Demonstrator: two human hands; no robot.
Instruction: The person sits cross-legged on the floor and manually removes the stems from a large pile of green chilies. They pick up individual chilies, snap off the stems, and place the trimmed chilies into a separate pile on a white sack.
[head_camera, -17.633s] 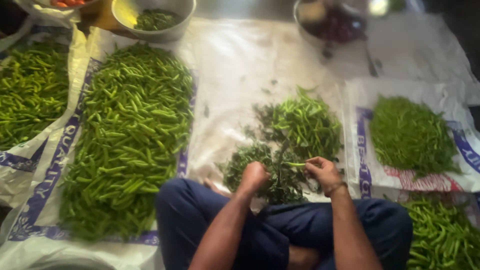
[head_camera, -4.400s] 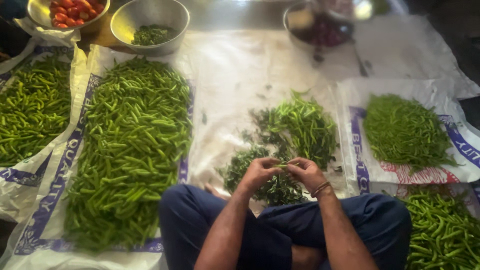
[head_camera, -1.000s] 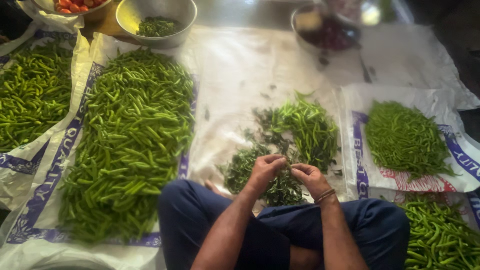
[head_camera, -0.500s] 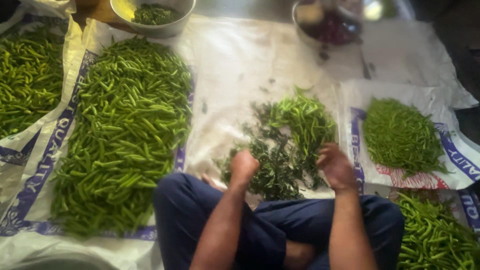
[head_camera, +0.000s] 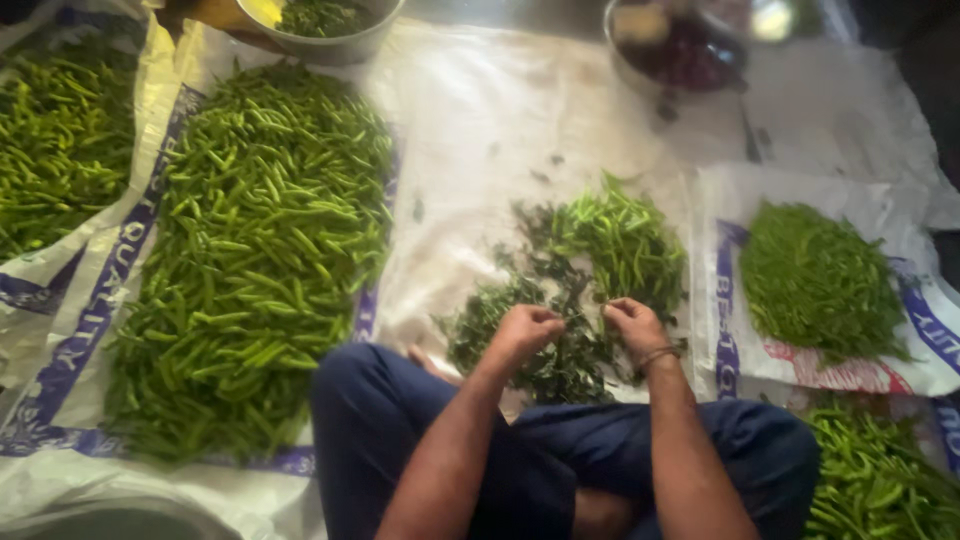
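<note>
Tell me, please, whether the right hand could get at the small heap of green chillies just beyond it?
Probably yes: the right hand sits at the near edge of that chilli heap, with only loose dark leaves between.

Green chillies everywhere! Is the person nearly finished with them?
Not nearly. The neat heap on the right sack looks already sorted. Both hands, left hand and right hand, are closed over the small pile of chillies and dark stems. The big chilli pile on the left appears untouched.
</note>
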